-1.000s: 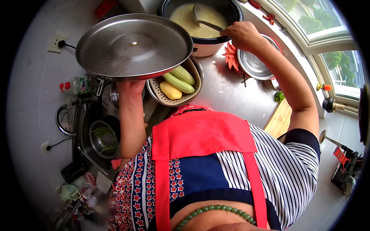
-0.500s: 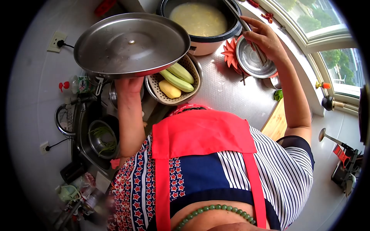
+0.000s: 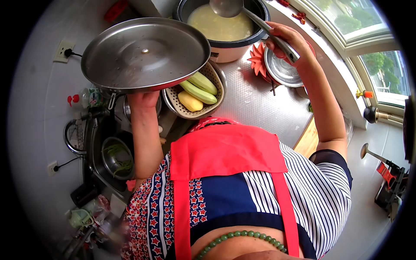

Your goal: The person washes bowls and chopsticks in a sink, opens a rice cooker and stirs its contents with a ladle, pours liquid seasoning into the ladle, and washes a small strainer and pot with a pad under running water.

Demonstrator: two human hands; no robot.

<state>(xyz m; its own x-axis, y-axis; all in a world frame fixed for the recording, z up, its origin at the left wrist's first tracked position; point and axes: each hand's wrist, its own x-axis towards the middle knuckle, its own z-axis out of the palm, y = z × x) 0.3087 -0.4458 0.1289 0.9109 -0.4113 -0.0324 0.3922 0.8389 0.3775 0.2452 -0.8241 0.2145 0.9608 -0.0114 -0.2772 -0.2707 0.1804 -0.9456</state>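
Note:
My left hand (image 3: 145,100) is under the edge of a large round metal lid (image 3: 145,54) and holds it with the inner side up; the fingers are mostly hidden beneath it. My right hand (image 3: 291,42) is closed round the handle of a metal ladle (image 3: 227,6), whose bowl is over the cooker pot. Pale yellow liquid with soft pieces fills the pot (image 3: 216,40) at the top. Below the pot, a beige basket (image 3: 174,96) in a metal bowl holds two peeled green vegetables (image 3: 199,91) and a yellow one (image 3: 190,101).
Right of the pot, a metal bowl (image 3: 281,67) sits by a red leaf-shaped mat (image 3: 258,60) on the metal counter (image 3: 255,112). A sink with a bowl of greens (image 3: 117,158) is at left. A wooden board (image 3: 307,138) lies near my right side, below the window.
The ladle's bowl has come into view over the pot, and its handle has tilted. My right hand has shifted slightly. The lid has moved a little to the left and down.

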